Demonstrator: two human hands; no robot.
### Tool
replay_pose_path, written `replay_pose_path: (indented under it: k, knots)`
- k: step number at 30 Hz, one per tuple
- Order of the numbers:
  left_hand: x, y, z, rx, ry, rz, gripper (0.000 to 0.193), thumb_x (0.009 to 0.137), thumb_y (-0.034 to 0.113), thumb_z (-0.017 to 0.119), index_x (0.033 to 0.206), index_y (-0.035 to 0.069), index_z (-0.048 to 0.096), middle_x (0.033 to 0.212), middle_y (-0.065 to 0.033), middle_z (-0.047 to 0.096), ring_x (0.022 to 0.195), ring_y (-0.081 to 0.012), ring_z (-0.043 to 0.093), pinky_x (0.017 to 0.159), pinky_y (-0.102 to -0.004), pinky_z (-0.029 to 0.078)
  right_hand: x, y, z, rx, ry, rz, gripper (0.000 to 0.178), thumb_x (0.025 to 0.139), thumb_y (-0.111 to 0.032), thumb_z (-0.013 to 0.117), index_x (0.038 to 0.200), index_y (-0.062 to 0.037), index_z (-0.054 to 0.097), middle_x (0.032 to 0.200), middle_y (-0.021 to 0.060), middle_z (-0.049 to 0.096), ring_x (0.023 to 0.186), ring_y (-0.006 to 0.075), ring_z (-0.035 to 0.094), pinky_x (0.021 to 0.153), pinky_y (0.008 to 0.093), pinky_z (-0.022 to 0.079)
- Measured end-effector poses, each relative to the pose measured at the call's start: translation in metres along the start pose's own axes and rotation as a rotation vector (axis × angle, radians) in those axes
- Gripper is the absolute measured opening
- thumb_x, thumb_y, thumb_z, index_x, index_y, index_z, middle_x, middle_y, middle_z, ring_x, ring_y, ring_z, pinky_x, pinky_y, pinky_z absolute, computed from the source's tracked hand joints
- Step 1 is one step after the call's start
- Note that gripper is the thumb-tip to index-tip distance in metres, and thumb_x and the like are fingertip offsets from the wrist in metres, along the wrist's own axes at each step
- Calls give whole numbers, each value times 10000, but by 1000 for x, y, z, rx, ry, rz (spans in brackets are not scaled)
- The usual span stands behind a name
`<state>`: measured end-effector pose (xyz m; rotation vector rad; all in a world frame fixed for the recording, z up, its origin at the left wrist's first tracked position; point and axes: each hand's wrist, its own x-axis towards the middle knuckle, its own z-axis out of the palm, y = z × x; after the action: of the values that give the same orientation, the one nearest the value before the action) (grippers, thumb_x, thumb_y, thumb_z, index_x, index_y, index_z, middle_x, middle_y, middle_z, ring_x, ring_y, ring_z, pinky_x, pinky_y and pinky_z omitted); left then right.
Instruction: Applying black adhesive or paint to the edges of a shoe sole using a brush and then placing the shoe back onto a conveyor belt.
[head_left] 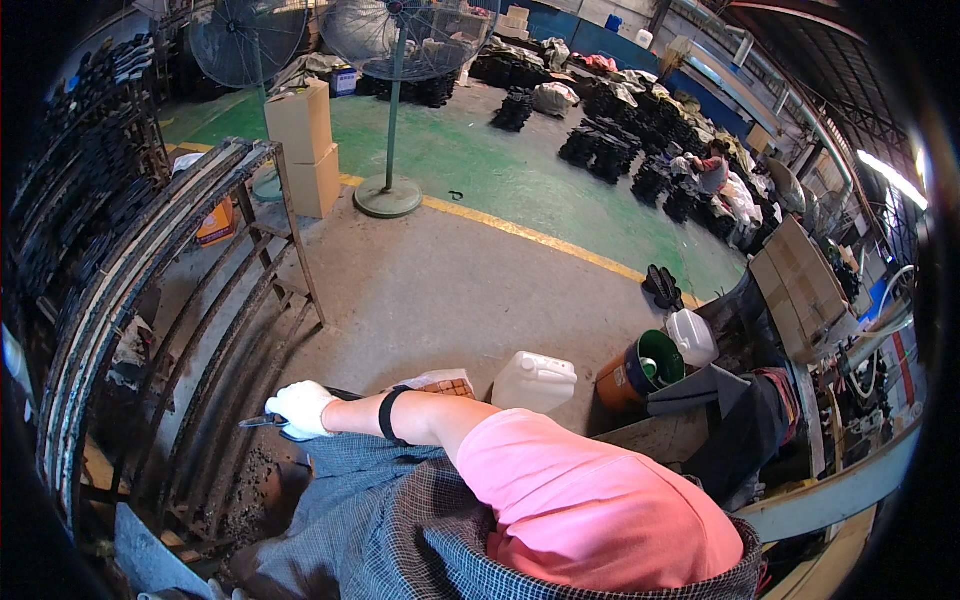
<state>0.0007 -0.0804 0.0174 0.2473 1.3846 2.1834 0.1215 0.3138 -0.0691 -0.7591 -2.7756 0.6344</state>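
Note:
My right hand [303,410], in a white glove, is closed round a small hand tool [262,422] with a narrow metal tip pointing left. Its handle is mostly hidden in the glove, so its exact kind cannot be told. The bare forearm wears a black band [390,416] and comes out of a pink sleeve [590,495]. Just below the hand hangs my dark checked apron [400,510]. Left of the tool stands a rusty metal rack [185,300] with long parallel rails. My left hand is out of the picture.
A white plastic jug [533,382], an orange-brown bucket [625,378] and another white jug [692,335] stand beyond my arm. Farther off are a fan base [388,197] and stacked cartons [302,150]. Dark piles [600,148] line the green floor, where another person [712,172] is.

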Motion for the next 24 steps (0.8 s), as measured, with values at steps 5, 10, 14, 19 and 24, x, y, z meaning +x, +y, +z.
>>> replay_pose_path:
  k: [5,10,14,19,24]
  knots:
    - [2,-1,-7,-13,-139,22,545,1060,306,496,1469,-54,508,1171,-196,683,876,-219,650,778,-274,526,1,2,1,-21,-24,-4,323,824,-291,722,1096,-117,713,982,164,740,955,369,722,842,481,575]
    - [-2,3,7,-33,-92,9,540,1054,302,516,1458,-57,517,1148,-186,684,858,-213,641,760,-271,517,2,3,2,-44,-41,-10,321,840,-301,723,1105,-121,700,991,158,733,958,360,718,850,472,573]
    - [-3,5,9,-45,-81,-4,537,1049,299,532,1449,-60,524,1129,-179,684,844,-208,633,745,-269,509,1,2,2,-25,-16,-17,323,822,-293,723,1092,-117,711,976,161,739,949,368,722,838,482,575]
    - [-3,6,10,-60,-74,-16,532,1043,295,552,1437,-63,533,1106,-169,685,826,-201,623,727,-266,500,1,2,4,-5,-7,-13,323,810,-279,718,1087,-112,725,972,167,746,947,376,726,833,488,577]
    - [-2,6,11,-75,-68,-23,528,1037,291,572,1426,-66,542,1083,-160,685,809,-195,614,708,-264,491,0,1,2,-18,-16,-6,321,818,-268,711,1097,-112,731,977,170,750,951,375,728,836,483,578]
